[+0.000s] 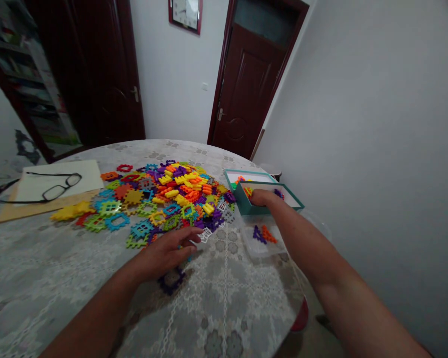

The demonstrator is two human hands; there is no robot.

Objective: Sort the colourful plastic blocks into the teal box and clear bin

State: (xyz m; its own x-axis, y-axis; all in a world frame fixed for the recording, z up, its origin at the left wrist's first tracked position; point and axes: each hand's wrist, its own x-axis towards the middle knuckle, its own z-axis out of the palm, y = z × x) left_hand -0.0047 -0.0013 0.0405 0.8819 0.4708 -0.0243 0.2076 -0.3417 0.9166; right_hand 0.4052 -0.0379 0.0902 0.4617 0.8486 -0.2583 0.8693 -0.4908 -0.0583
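My left hand (171, 251) is over the near edge of a big pile of plastic building pieces (134, 197), its thumb and fingers apart. A bit of blue shows between them, too small to make out. Just past the fingertips lies a white lattice piece (206, 234). Below the hand sits a dark purple frame-shaped piece (171, 281). My right hand (259, 197) reaches into a teal box (261, 208); the box wall hides its fingers. Inside that box, orange-yellow pieces (248, 191) lie near the hand and purple ones (279, 194) at the far side.
A clear plastic tray (259, 251) holds purple and orange strips beside the teal box. Behind the box is a teal-edged lid (252, 175) with bright pieces in it. Black glasses (55, 191) rest on paper at left. The round table's edge runs along the right, near the wall.
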